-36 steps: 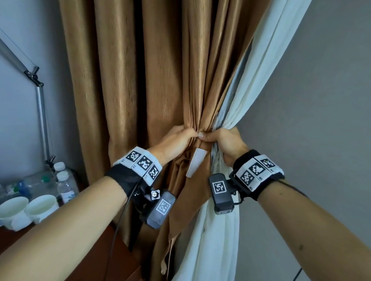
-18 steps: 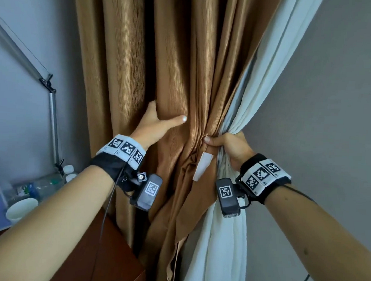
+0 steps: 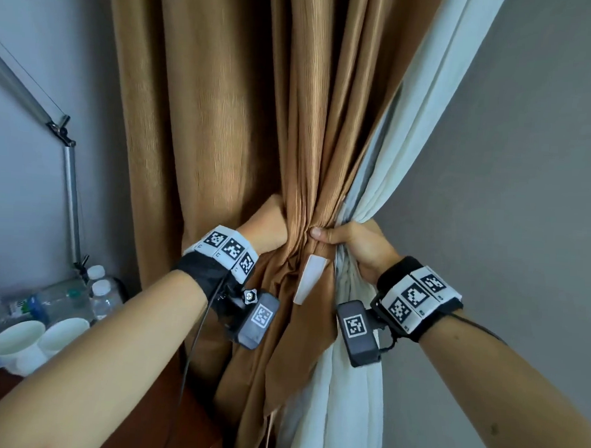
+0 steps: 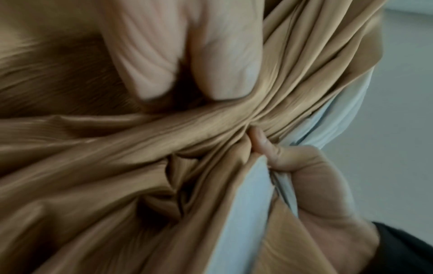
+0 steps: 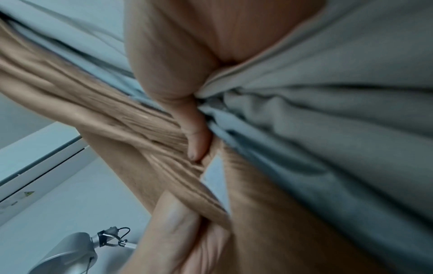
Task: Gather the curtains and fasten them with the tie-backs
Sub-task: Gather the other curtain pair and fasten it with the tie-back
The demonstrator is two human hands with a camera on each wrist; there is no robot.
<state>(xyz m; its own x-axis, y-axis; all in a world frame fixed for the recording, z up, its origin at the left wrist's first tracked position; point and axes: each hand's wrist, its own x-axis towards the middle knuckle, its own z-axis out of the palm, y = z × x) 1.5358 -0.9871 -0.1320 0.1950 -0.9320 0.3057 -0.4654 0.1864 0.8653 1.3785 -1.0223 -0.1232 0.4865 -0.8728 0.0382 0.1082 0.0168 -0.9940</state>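
Observation:
A brown curtain (image 3: pixel 230 136) hangs at the centre with a white sheer curtain (image 3: pixel 424 104) on its right. My right hand (image 3: pixel 354 243) grips both, bunched at waist height, its thumb (image 3: pixel 317 231) pressed across the brown folds. My left hand (image 3: pixel 267 227) reaches in from the left, fingers curled round brown folds and mostly hidden behind them. The left wrist view shows my left fingers (image 4: pixel 164 55) dug into brown cloth next to the right hand (image 4: pixel 316 185). A white label (image 3: pixel 308 278) hangs just below the bunch. No tie-back shows in any view.
A metal lamp arm (image 3: pixel 69 187) stands at the left wall. Below it, water bottles (image 3: pixel 101 293) and two white cups (image 3: pixel 21 347) sit on a dark wooden desk (image 3: pixel 136 430). A bare grey wall (image 3: pixel 508 199) fills the right.
The left hand left the bunch, reached up and left to an outer brown fold with fingers spread, then drew it back to the right hand. The right hand kept its grip.

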